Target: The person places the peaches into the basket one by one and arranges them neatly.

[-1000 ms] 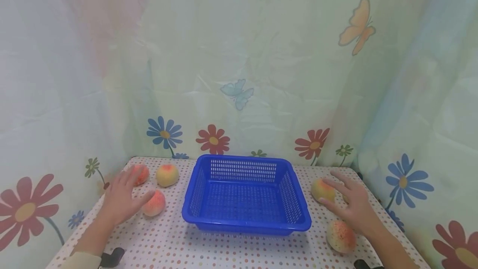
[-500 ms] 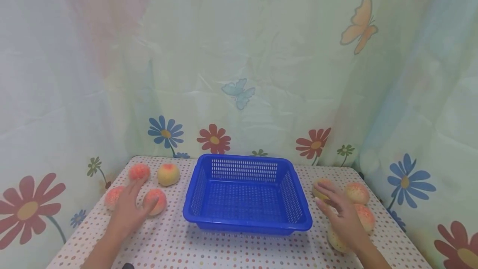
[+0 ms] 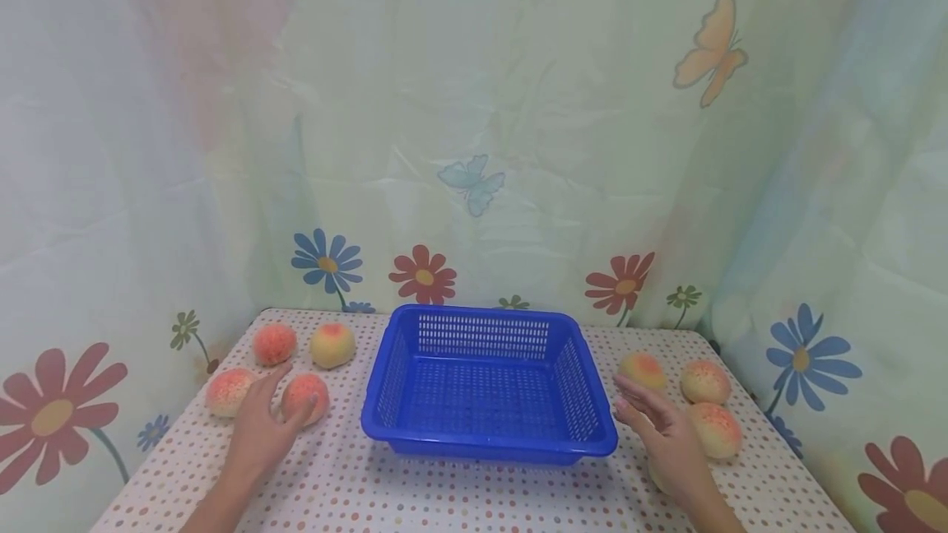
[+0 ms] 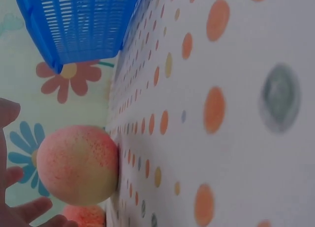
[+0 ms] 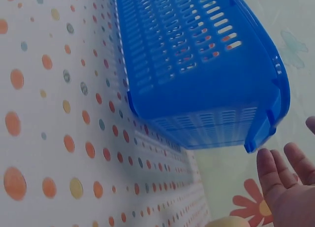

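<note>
A blue plastic basket [image 3: 489, 449] with slotted sides stands upright between my hands. My left hand [image 3: 259, 434] hovers just left of it, fingers extended and thumb spread, holding nothing. Closest to that hand is a pink-red peach [image 3: 307, 398]; in the left wrist view this peach [image 4: 78, 165] sits just beyond the fingers. Around it lie a speckled peach [image 3: 228, 391], a red peach [image 3: 275, 344] and a yellow peach [image 3: 332, 345]. My right hand [image 3: 672, 444] holds nothing, its fingertips close to the basket's right rim. It partly covers a peach beneath it.
On the right lie a yellow-pink peach [image 3: 643, 369], a speckled peach [image 3: 705, 382] and another peach [image 3: 717, 430]. A dotted cloth [image 3: 444, 504] covers the table. Behind and at both sides hangs a flowered curtain [image 3: 518, 105].
My left hand has come back from the far-left peaches and shifted right. The right hand has moved left and nearer to me, toward the basket, uncovering peaches. Basket and peaches stay put.
</note>
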Tool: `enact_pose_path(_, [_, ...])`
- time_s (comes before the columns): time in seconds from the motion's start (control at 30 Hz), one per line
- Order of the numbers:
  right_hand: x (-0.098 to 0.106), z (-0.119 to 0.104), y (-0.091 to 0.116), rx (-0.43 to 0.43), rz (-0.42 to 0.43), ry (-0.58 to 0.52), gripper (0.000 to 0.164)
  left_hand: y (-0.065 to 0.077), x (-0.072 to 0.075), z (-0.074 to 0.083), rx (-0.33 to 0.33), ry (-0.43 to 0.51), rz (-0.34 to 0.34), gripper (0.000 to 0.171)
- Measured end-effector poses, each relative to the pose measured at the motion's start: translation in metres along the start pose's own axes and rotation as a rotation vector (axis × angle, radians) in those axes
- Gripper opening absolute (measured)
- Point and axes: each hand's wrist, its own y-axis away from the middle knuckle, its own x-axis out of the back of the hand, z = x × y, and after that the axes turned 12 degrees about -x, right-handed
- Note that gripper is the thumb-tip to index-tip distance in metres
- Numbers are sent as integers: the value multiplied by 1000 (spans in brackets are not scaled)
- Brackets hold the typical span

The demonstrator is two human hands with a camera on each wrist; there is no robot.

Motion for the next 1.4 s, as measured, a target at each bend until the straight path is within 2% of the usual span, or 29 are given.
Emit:
enact_pose_path(0.1, [-4,-1,1,-90,-15,-24,58,1,-3,-1,3,22,3,98])
enact_pose_path(0.23, [-7,-1,0,-165,-5,1,65,1,-6,-1,0,10,12,95])
enact_pose_path(0.33, [-9,0,-2,-178,7,7,66,0,-9,0,6,-11,20,94])
enact_pose_path(0.47, [-10,4,-6,-178,-6,-39,66,-2,-12,-3,19,-3,40,94])
enact_pose_path(0.7, [-11,7,-11,-268,-62,-72,78,-3,-15,-6,44,60,50,92])
enact_pose_path(0.9, [-11,10,-15,-342,-150,-225,74,-5,-15,-11,67,100,39,93])
enact_pose_path(1.13, [-8,12,-19,-384,-239,-416,71,-7,-15,-15,83,157,38,95])
enact_pose_path(1.4, [-7,15,-22,-395,-303,-521,68,-7,-15,-16,63,173,39,96])
